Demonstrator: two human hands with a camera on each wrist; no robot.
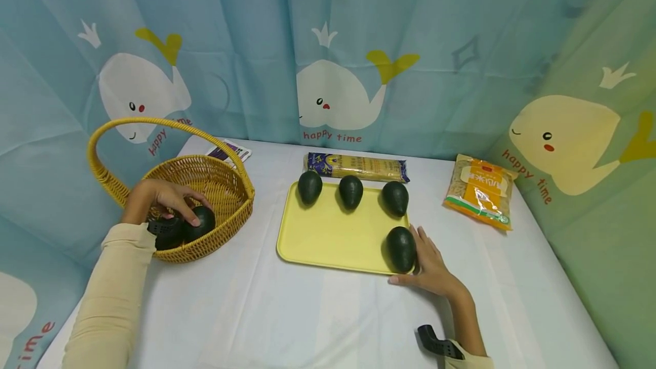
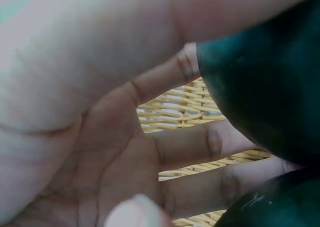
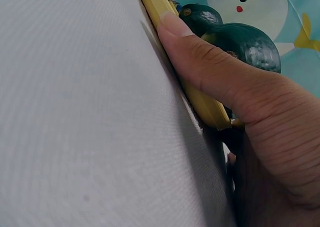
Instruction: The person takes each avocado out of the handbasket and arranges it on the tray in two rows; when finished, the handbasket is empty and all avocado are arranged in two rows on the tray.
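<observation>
At the left, my left hand (image 1: 169,197) reaches into a yellow wicker basket (image 1: 230,229) and grips a dark green avocado (image 1: 206,223). The left wrist view shows the thumb and fingers around this avocado (image 2: 270,82), with a second avocado (image 2: 280,204) just below it. My right hand (image 1: 430,263) rests at the near right corner of a yellow tray (image 1: 328,244), its fingers extended along the side. In the right wrist view the thumb (image 3: 200,57) lies against the tray's rim (image 3: 205,107). Beside that hand, an avocado (image 1: 401,249) lies on the tray.
Along the tray's far edge lie three more avocados, at left (image 1: 310,188), middle (image 1: 351,192) and right (image 1: 395,198). Behind them is a long noodle packet (image 1: 359,166). An orange food bag (image 1: 482,191) lies at right. A purple-and-white packet (image 1: 230,151) sits behind the basket.
</observation>
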